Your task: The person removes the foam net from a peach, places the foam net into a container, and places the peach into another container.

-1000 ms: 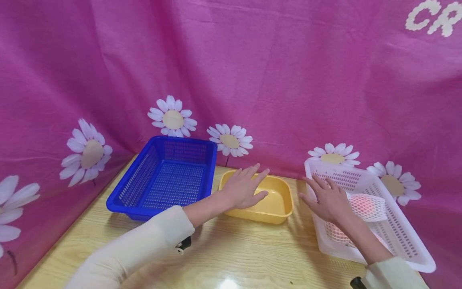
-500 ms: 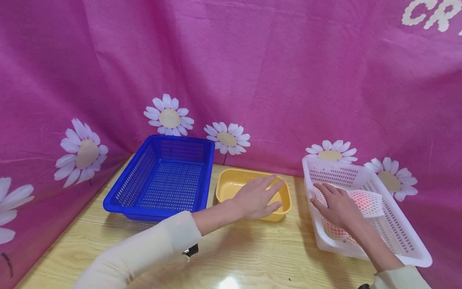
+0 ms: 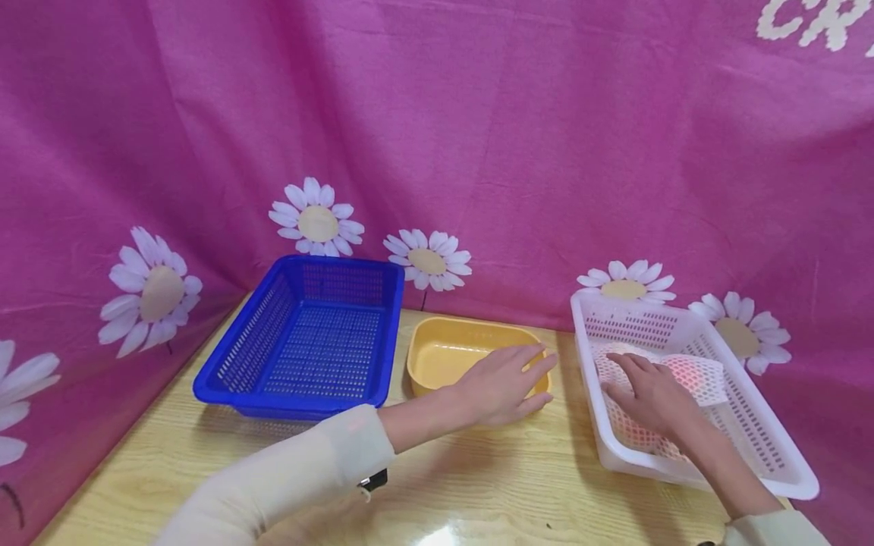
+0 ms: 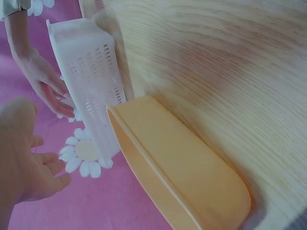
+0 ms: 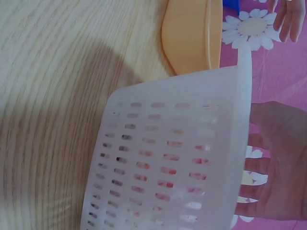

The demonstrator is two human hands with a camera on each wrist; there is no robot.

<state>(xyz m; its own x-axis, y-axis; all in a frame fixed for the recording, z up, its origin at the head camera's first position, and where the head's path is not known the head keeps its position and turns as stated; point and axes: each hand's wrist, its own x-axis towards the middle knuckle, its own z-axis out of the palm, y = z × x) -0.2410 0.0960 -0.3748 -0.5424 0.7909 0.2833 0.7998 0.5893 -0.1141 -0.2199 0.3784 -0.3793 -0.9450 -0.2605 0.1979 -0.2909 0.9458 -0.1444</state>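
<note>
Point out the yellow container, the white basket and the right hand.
Yellow container (image 4: 180, 160), left wrist view: its outer side wall.
White basket (image 5: 159, 148), right wrist view: its slotted outer wall.
Right hand (image 3: 655, 398), head view: back of the hand.

My sleeves (image 3: 341, 451) are cream. I face a magenta cloth (image 3: 492, 152) printed with white, tan-centred daisies (image 3: 426, 262) and white letters (image 3: 829, 24). My table (image 3: 519, 485) is pale, streaky wood. I see a blue basket (image 3: 300, 409) and a white basket (image 3: 795, 485), both patterned with slots, a plain yellow tub (image 3: 437, 368), and white nets (image 3: 699, 379) showing pinkish red, as far as the mesh lets me tell.
</note>
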